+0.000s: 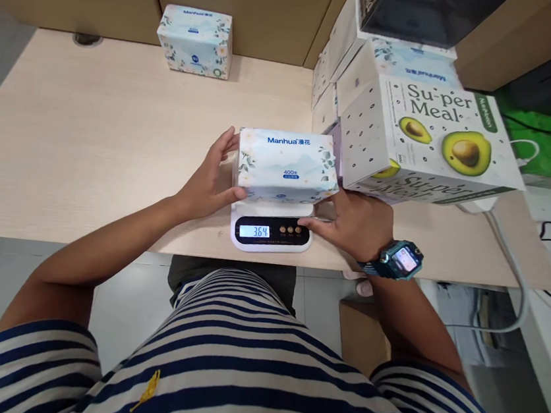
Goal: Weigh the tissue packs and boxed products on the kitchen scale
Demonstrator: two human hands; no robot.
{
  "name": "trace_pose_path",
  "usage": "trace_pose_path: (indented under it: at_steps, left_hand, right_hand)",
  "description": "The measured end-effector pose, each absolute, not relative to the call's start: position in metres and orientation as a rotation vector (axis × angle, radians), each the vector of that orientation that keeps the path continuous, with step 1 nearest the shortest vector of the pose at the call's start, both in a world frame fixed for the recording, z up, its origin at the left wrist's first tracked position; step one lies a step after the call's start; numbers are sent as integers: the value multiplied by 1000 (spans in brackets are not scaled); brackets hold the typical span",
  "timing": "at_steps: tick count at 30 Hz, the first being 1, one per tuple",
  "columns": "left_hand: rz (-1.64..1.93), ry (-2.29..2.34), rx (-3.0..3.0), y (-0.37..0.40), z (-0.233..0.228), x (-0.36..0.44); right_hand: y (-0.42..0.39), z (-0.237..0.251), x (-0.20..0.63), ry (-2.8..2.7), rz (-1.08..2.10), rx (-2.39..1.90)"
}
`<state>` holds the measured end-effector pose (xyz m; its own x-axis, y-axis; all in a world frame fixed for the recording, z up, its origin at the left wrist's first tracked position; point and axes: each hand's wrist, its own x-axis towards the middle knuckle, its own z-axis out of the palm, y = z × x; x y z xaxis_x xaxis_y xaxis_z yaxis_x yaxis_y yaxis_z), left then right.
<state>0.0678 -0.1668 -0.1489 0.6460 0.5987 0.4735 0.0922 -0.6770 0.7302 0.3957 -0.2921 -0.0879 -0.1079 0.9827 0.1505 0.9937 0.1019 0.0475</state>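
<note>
A white and blue Manhua tissue pack (285, 164) lies on a small white kitchen scale (271, 234) near the desk's front edge. The scale's lit display reads 364. My left hand (208, 182) grips the pack's left end, thumb under its lower edge and fingers at the top corner. My right hand (353, 222) rests at the pack's right end, with a fingertip touching the scale's front panel by the buttons; whether it holds the pack is hidden. A blue smartwatch (401, 259) is on that wrist.
A second Manhua tissue pack (195, 41) sits at the back of the light wooden desk (89, 139). A stack of white Su-per Meal avocado boxes (427, 141) stands right beside the scale. Cardboard walls line the back. Cables and a white cord run at the right.
</note>
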Motion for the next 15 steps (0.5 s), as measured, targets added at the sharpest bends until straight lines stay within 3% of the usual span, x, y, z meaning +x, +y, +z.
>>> trace_pose_path:
  at_steps: [15]
  left_hand:
    - [951, 617, 2121, -172, -146, 69]
  right_hand:
    - [-293, -90, 395, -2249, -310, -1970]
